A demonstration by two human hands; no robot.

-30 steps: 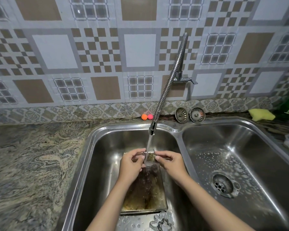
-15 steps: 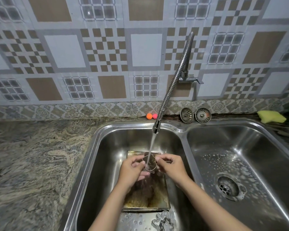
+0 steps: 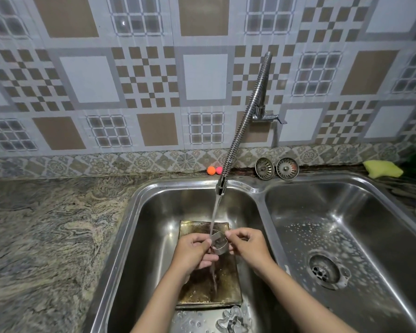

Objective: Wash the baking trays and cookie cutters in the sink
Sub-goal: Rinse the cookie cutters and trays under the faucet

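A small metal cookie cutter (image 3: 218, 243) is pinched between my left hand (image 3: 194, 251) and my right hand (image 3: 247, 246), directly under the running water from the flexible steel faucet (image 3: 244, 123). Below them a stained, browned baking tray (image 3: 209, 289) lies flat on the floor of the left sink basin (image 3: 154, 236). More cookie cutters (image 3: 233, 320) lie in a wet pile at the near end of that basin, partly cut off by the frame edge.
The right basin (image 3: 346, 227) holds soap foam around its drain (image 3: 323, 270). Two metal strainer plugs (image 3: 276, 168) lean on the back ledge, with two small orange and pink balls (image 3: 214, 170). A yellow sponge (image 3: 382, 168) sits far right. Granite counter (image 3: 46, 236) spreads left.
Both hands have turned the cookie cutter under the stream, so it now shows more of its side wall. The camera view shifted slightly left.
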